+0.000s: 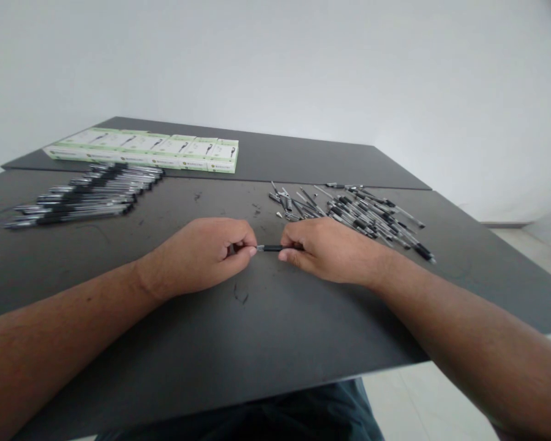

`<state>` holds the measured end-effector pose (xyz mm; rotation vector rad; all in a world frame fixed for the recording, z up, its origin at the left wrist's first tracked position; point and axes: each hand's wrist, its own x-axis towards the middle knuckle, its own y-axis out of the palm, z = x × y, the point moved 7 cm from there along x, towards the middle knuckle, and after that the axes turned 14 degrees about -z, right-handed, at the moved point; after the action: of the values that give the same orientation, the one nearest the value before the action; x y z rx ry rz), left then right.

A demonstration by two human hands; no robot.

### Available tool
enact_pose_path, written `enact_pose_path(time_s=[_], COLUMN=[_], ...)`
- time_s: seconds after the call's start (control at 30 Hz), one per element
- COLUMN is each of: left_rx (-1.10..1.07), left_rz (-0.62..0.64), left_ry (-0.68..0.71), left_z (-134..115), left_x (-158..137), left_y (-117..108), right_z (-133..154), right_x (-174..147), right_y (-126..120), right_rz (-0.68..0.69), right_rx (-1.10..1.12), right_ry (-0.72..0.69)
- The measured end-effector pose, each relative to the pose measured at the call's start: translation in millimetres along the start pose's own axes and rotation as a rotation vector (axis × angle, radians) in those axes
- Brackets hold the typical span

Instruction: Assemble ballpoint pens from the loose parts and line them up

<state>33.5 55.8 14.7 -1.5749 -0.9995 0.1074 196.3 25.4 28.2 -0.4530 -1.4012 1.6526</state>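
A pen (pixel 270 248) with a black grip and a clear-looking tip section lies level between my hands, just over the table's middle. The fingers of my left hand (pixel 211 252) pinch its left end. My right hand (pixel 324 248) is closed around the right end, by the black grip. Both ends of the pen are hidden inside my fingers, so I cannot see whether it is one piece or two. Beyond my right hand spreads a loose pile of pens and pen parts (pixel 362 214).
On the left lies a row of pens (pixel 87 193) side by side. Behind them stands a line of white and green boxes (pixel 165 150) with pen pictures. Small dark scraps (pixel 241 295) dot the grey table (pixel 257 349). A pale wall rises behind it.
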Motion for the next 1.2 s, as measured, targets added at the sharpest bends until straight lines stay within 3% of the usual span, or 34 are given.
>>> enact_pose_path(time_s=[0.1, 0.27, 0.43, 0.6, 0.73, 0.9, 1.1, 1.2], left_rx=[0.002, 0.011, 0.007, 0.003, 0.016, 0.014, 0.01, 0.009], left_rz=[0.002, 0.006, 0.013, 0.007, 0.016, 0.02, 0.022, 0.022], left_ry=[-0.001, -0.013, -0.02, -0.013, -0.008, -0.016, -0.016, -0.019], left_z=[0.1, 0.3, 0.5, 0.3, -1.0, -1.9, -1.1, -0.7], left_x=[-0.1, 0.1, -0.1, 0.3, 0.6, 0.8, 0.5, 0.4], left_y=[0.3, 0.0, -0.6, -0.5, -0.1, -0.6, -0.4, -0.2], right_z=[2.7, -2.6, 2.3, -2.2, 1.9, -2.3, 1.4, -0.3], right_x=[-0.8, -0.2, -0.5, 0.5, 0.2, -0.6, -0.8, -0.1], right_y=[2.7, -1.4, 0.5, -2.5, 0.0, -2.7, 0.3, -2.5], right_rz=[0.023, -0.042, 0.01, -0.036, 0.003, -0.032, 0.011, -0.025], right_rx=[-0.015, 0.046, -0.007, 0.038, -0.004, 0.054, -0.005, 0.057], right_ry=[-0.057, 0.019, -0.053, 0.014, -0.053, 0.022, -0.047, -0.001])
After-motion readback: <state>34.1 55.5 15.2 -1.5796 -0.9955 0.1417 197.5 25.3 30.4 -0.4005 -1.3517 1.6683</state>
